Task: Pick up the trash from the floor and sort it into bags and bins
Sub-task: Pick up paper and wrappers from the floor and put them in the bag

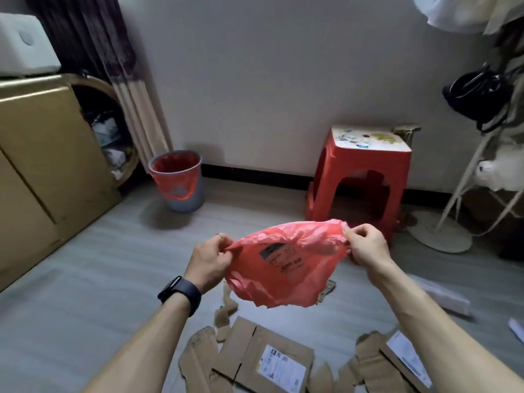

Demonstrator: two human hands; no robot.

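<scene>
A red plastic bag [286, 265] hangs in the air in front of me, stretched between both hands. My left hand [208, 259] pinches its left edge and my right hand [365, 246] pinches its right edge. Below the bag, torn brown cardboard pieces [252, 353] with white shipping labels lie flat on the grey floor. More cardboard [388, 361] lies at the lower right. A grey waste bin [178, 180] lined with a red bag stands by the far wall on the left.
A red plastic stool [360, 177] stands against the wall on the right. A tan cabinet [42, 154] fills the left side. A white rack with a round base [442, 234] and a black bag stands at the far right. A white wrapper [442, 296] lies on the floor.
</scene>
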